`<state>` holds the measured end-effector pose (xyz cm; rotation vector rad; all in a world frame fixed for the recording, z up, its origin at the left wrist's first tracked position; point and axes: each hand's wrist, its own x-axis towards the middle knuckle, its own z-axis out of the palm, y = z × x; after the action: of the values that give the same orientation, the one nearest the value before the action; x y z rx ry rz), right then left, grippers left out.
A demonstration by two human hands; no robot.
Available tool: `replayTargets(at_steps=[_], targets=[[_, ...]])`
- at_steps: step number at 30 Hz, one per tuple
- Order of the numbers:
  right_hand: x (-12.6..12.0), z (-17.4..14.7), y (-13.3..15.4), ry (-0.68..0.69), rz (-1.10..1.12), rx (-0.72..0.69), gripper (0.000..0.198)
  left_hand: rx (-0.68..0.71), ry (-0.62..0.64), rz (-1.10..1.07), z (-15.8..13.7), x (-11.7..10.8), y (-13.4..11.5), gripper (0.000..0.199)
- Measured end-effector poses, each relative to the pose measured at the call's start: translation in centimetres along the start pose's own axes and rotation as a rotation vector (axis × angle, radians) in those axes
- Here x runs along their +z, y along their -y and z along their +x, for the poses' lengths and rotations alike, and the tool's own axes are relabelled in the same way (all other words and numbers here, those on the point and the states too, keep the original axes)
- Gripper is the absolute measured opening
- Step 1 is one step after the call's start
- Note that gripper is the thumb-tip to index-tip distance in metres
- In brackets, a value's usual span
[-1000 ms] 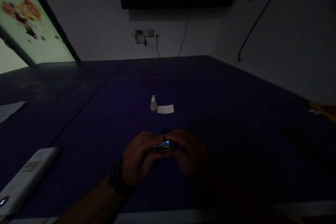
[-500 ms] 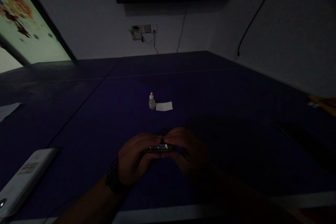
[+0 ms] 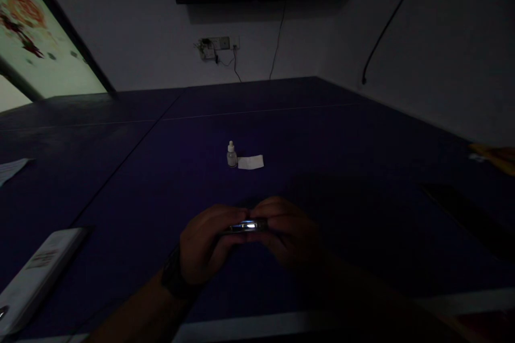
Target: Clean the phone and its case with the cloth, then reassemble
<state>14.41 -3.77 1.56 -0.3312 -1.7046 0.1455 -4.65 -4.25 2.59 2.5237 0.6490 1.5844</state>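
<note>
Between both hands is a thin, flat object with a shiny metallic edge [image 3: 250, 226]; its kind is hard to make out in the dim light. My left hand [image 3: 209, 238], with a dark watch [image 3: 174, 273] on the wrist, grips its left end, fingers above and thumb below. On the right end, my right hand [image 3: 287, 230] closes in the same way, and the fingertips of both hands nearly meet at the top. Beyond the hands, a small clear dropper bottle [image 3: 232, 157] with a white cap stands upright beside a small white strip of paper or cloth [image 3: 250, 162].
A long white device [image 3: 42, 273] lies at the left on the dark blue table [image 3: 193, 139]. Paper [image 3: 12, 170] is at the far left edge. To the right are a dark flat object [image 3: 462, 214] and a yellow item [image 3: 494, 156]. A wall with sockets [image 3: 217, 44] stands behind.
The view has shifted very slightly. A brighter glint now shows on the edge of the held object, which seems slightly tilted; both hands keep nearly the same grip.
</note>
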Motion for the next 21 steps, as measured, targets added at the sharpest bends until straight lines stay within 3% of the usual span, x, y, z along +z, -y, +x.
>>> replayTargets(at_steps=[6, 17, 21], targets=[[0.07, -0.06, 0.03, -0.009, 0.021, 0.035, 0.017, -0.006, -0.007, -0.005, 0.13, -0.1, -0.23, 0.02], [-0.43, 0.3, -0.01, 0.067, -0.056, -0.032, 0.031, -0.001, -0.011, 0.009, 0.3, -0.05, -0.33, 0.02], [-0.79, 0.28, 0.19, 0.091, -0.055, 0.031, 0.029, -0.018, -0.029, 0.044, 0.46, -0.16, -0.42, 0.018]])
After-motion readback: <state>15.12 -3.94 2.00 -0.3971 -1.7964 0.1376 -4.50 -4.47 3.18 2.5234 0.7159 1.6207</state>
